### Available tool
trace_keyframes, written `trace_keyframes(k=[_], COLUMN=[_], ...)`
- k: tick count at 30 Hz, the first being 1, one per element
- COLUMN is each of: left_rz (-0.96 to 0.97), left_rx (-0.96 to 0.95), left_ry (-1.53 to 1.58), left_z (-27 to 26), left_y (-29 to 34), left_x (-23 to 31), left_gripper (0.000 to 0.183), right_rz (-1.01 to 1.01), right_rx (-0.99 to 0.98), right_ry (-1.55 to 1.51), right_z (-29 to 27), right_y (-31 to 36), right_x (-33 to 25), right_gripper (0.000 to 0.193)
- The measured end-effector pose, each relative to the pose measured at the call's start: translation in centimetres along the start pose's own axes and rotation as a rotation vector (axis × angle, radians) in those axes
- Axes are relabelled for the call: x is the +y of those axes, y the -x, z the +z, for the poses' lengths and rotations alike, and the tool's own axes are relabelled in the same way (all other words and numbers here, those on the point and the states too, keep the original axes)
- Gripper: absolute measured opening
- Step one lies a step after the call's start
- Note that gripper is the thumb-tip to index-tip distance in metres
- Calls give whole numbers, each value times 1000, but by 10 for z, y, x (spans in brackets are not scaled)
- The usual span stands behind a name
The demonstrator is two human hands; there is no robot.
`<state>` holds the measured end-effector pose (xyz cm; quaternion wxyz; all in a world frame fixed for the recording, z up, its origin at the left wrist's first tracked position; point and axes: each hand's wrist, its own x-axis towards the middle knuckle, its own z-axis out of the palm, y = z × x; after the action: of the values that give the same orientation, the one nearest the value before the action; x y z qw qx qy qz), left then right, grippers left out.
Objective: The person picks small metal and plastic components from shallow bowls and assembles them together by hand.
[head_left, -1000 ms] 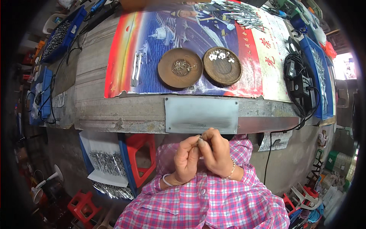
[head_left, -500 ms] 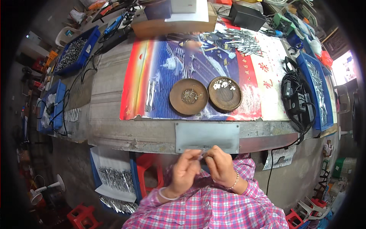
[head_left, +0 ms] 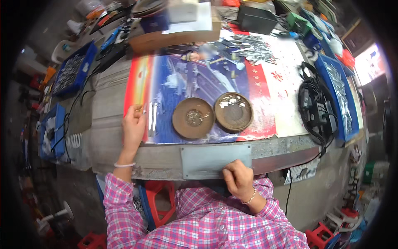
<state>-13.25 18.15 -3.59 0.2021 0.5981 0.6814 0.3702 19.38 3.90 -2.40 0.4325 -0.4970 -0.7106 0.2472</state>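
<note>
At the left edge of the poster sheet, my left hand [head_left: 134,123] is closed in a pinch. A slim silvery metal piece [head_left: 144,109] shows at its fingertips, blurred. Right beside it, a few similar slim metal pieces [head_left: 155,116] lie lengthwise on the poster [head_left: 261,118]. My right hand [head_left: 239,178] is curled closed above the front edge of the grey metal plate [head_left: 215,159]; whatever its fingers may hold is hidden. Ahead of the plate stand two round brown dishes: the left dish [head_left: 180,126] holds small metallic bits, the right dish [head_left: 248,118] small whitish ones.
A heap of silvery metal pieces [head_left: 255,47] lies at the poster's far side, near a black box [head_left: 256,20]. Black cables with adapters [head_left: 317,103] sit on the right, beside a blue tray [head_left: 350,132]. Another blue tray [head_left: 88,74] stands far left. A red stool [head_left: 159,201] is below the table.
My left hand has left my right hand and reached forward and left to the poster's edge. My right hand stays near the plate, still closed. The view has shifted slightly.
</note>
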Motion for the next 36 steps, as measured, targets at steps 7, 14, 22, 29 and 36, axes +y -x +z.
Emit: trace_keyframes(k=[7,14,22,29,36], left_rz=[-208,66,141,194,-12], left_rx=[-306,-292,-291,-262,-192], left_ry=[54,-199,-135,-120,455], left_z=[15,25,12,3,11], left_y=[-6,-12,-32,-38,-5], left_x=[-16,1,-69,-102,-18], left_gripper=[33,32,34,37,37], right_rz=[-87,-168,-189,-217,-220], right_rx=[-11,186,243,234,243], right_ry=[131,152,198,178,174], right_z=[-2,17,21,22,17], right_y=[13,18,18,15,19], right_x=[19,24,16,20,16], right_gripper=[19,22,23,23,22])
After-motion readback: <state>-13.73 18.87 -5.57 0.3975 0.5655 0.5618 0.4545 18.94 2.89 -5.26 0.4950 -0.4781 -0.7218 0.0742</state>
